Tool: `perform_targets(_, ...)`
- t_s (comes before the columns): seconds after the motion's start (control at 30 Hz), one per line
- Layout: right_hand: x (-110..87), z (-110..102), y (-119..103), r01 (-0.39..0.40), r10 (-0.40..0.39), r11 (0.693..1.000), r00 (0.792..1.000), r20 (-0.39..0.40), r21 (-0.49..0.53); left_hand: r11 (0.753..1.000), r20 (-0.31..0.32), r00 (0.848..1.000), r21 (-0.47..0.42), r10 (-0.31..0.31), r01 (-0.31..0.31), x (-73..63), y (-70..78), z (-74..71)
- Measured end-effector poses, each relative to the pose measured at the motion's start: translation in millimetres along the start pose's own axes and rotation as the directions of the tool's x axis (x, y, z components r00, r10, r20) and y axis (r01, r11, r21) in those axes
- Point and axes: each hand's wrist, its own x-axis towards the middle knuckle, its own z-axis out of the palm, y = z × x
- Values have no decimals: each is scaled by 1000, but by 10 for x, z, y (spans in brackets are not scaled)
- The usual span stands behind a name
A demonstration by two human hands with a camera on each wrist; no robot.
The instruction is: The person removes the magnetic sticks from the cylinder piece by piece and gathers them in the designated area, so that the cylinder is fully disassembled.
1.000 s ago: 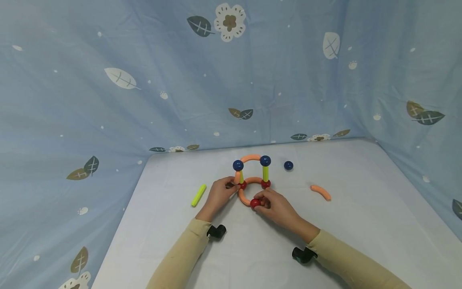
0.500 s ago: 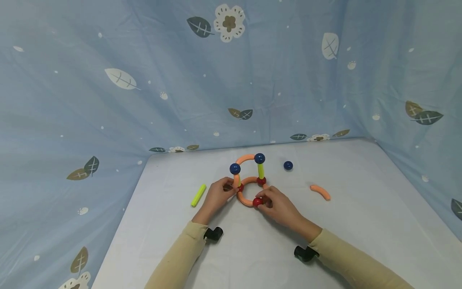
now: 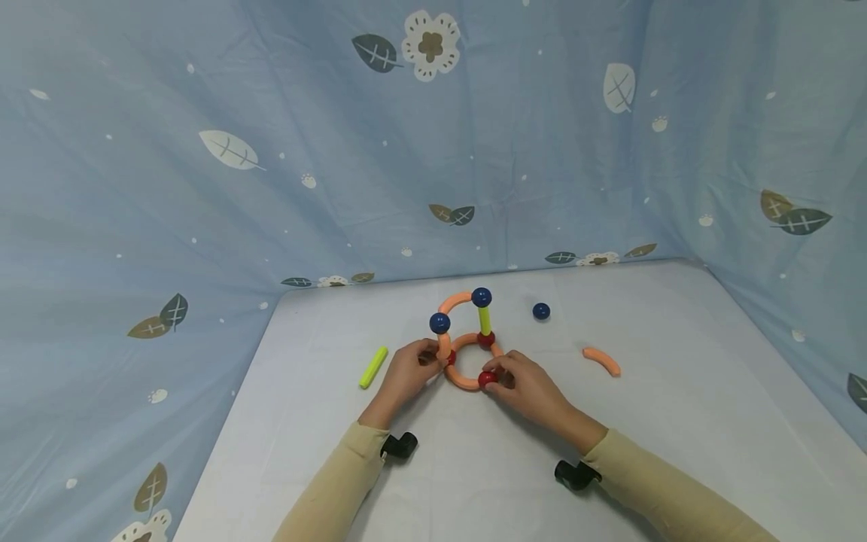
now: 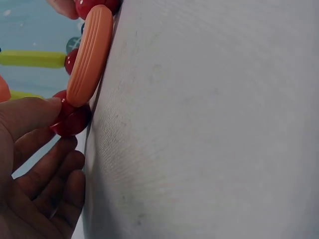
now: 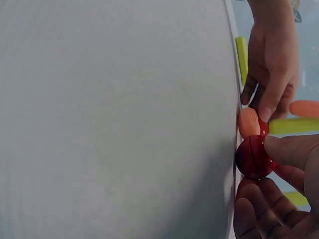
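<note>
Structure stands on the white tabletop, between both hands. Left hand pinches the left red ball, thumb on top; right hand pinches the front red ball, glossy, seam showing. Orange arc linking them is matte, grooved lengthwise. Upper ring: two shiny blue balls, the right one on an upright yellow-green rod. I get white surface running forward between the sleeves; far edge meets blue printed cloth, well behind. Loose yellow-green rod near left hand; loose orange arc well right.
</note>
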Motion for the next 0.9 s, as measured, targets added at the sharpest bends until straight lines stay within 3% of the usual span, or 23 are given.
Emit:
perform_targets(0.53, 24, -67, 71, -43, 43, 999, 999, 17, 16, 1000, -8, 1000, 15, 21, -21, -151, 10, 15)
perform_targets(0.9, 34, -86, 95, -41, 41, 999, 999, -15, 6, 999, 20, 1000, 29, 18, -18, -236, 53, 33)
